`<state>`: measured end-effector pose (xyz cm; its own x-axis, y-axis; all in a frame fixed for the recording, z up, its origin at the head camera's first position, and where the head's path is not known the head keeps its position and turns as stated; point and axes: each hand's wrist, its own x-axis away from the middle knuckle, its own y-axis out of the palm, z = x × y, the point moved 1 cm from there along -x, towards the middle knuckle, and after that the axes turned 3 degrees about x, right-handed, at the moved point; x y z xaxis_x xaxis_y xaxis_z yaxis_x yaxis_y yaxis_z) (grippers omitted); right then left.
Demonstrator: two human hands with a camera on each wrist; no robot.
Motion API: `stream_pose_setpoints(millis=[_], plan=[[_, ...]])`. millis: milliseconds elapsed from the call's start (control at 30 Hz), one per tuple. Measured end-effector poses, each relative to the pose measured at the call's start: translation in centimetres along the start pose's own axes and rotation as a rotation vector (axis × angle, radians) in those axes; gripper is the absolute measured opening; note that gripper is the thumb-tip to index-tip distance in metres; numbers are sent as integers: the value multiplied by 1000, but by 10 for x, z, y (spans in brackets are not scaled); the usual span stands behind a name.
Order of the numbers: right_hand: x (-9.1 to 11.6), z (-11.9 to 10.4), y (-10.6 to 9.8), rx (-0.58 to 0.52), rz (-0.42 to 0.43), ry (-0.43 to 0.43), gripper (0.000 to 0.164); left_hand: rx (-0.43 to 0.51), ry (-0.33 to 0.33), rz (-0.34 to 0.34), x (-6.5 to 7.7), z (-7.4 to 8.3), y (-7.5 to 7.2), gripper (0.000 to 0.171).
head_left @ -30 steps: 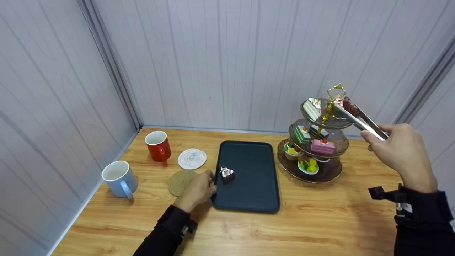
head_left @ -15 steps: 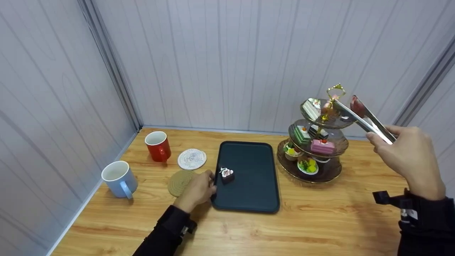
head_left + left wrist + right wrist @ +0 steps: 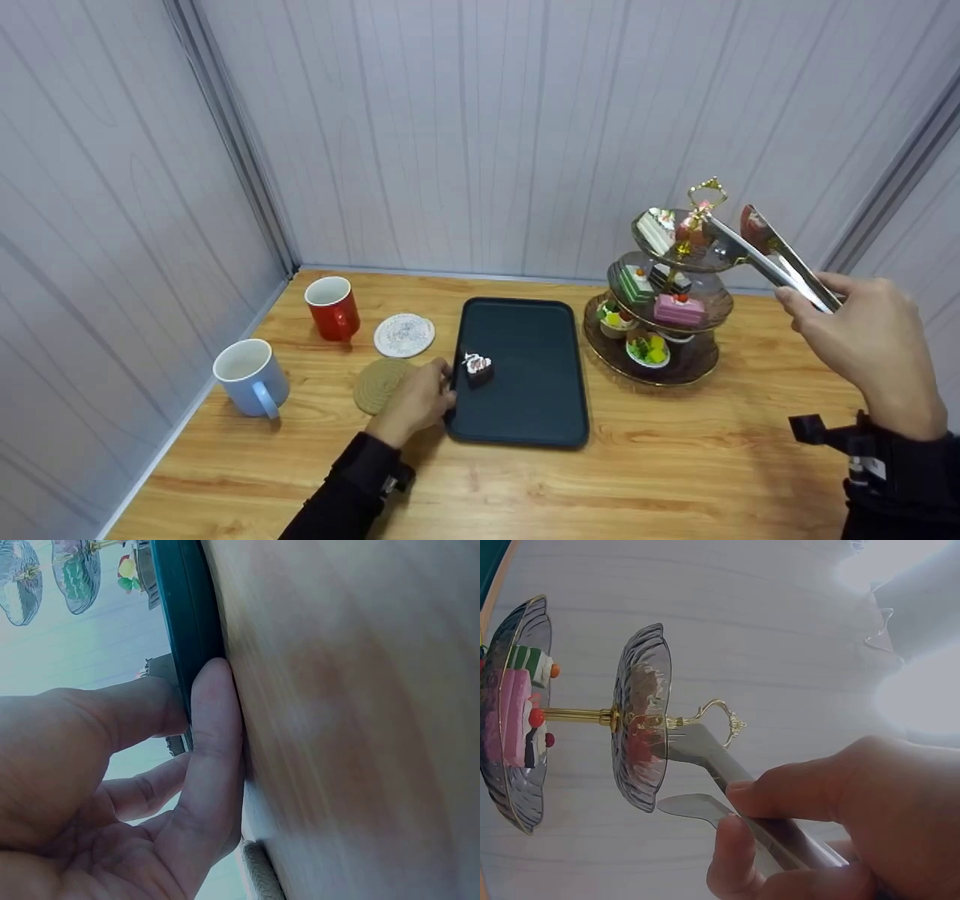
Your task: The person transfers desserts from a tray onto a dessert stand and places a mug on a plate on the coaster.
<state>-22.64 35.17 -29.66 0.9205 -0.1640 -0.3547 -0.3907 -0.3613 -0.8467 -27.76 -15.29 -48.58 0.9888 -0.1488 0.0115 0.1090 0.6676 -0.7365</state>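
My left hand [image 3: 416, 397] pinches the left rim of a dark tray [image 3: 525, 375]; in the left wrist view the thumb lies over the rim and a finger [image 3: 214, 720] beneath it. On the tray, near that hand, sits a small chocolate cake [image 3: 478, 369] with white topping. My right hand [image 3: 870, 341] holds metal tongs [image 3: 780, 274], their arms spread apart, at the top tier of a three-tier dessert stand [image 3: 656, 367]. A pinkish-red cake [image 3: 691, 229] on that tier is partly hidden behind the gold post. Nothing visible is clamped between the tong tips.
A white layered cake [image 3: 657, 231] shares the top tier. Green [image 3: 636, 283] and pink cakes [image 3: 679, 309] and a dark one are below, with fruit cups [image 3: 648, 349] lowest. Left of the tray are a white coaster [image 3: 404, 335], tan coaster [image 3: 381, 384], red mug [image 3: 333, 309] and blue mug [image 3: 252, 377].
The tongs' arms have spread apart, and my right hand has shifted right and slightly down, away from the stand. My left hand and the tray look the same.
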Motion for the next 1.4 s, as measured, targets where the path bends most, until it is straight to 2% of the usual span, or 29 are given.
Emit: stream_pose_setpoints(millis=[233, 500, 700, 867, 1133, 1400], plan=[[10, -1, 3, -43, 13, 38, 74, 4, -16, -10, 0, -1, 0, 32], [22, -5, 9, -97, 16, 44, 77, -27, 32, 19, 2, -3, 0, 32], [30, -13, 12, -103, 32, 66, 78, 5, -5, -6, 0, -2, 1, 33], [36, -21, 17, -141, 66, 30, 71, 10, -28, -14, -1, 0, 1, 33], [40, -29, 26, -184, 60, -27, 65, 26, -23, -20, 1, -1, 0, 33], [42, -36, 38, -192, 96, -96, 53, 18, -9, -13, 2, -1, -1, 33]])
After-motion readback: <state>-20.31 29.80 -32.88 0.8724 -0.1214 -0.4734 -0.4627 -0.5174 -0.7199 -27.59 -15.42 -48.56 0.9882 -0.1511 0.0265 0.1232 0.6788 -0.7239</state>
